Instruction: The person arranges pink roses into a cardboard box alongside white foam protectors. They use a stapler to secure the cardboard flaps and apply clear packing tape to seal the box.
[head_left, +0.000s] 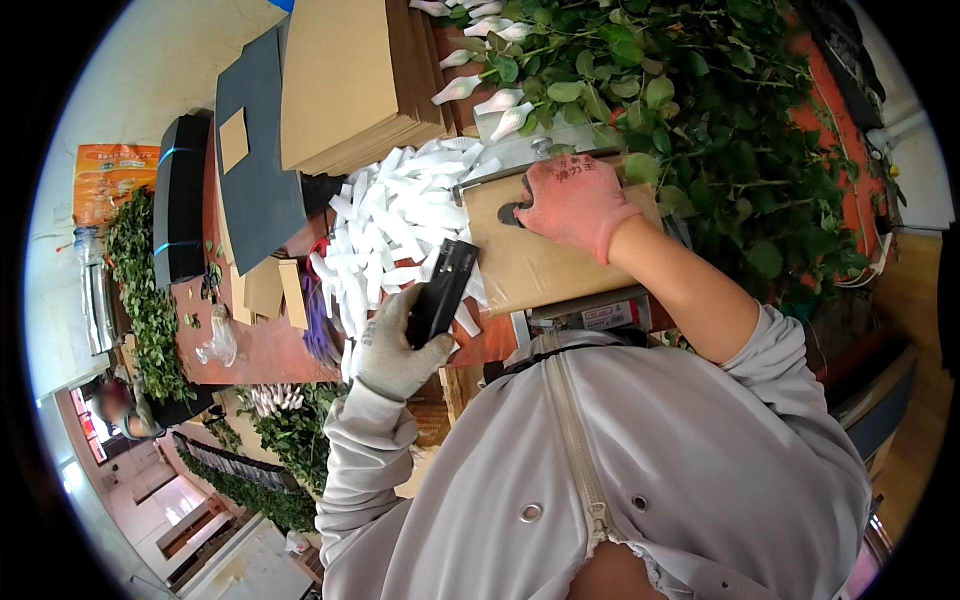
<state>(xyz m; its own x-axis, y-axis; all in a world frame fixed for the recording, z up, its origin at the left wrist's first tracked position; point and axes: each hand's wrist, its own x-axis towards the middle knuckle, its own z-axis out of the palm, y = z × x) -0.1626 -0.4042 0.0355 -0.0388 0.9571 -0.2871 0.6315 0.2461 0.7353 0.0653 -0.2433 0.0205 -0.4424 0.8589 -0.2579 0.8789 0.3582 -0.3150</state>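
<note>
My left hand (397, 349), in a grey glove, grips a black stapler (444, 292) that points up and away over the table. My right hand (574, 199), in a pink glove with dark fingertips and writing on its back, lies over a wrapped brown cardboard sheet (555, 262). Its fingers are curled under and mostly hidden, so whether it pinches anything does not show. Between the hands and the cardboard stack lies a heap of white mesh sleeves (390, 217). Beyond my right hand are leafy rose stems (660, 90), their heads covered by white mesh sleeves (457, 88).
A tall stack of cardboard (341, 82) stands at the far left, beside a dark grey board (259, 165). Purple ties (319, 326) and a clear plastic bag (217, 337) lie on the red tabletop (255, 356). Another person (124, 409) is in the left background.
</note>
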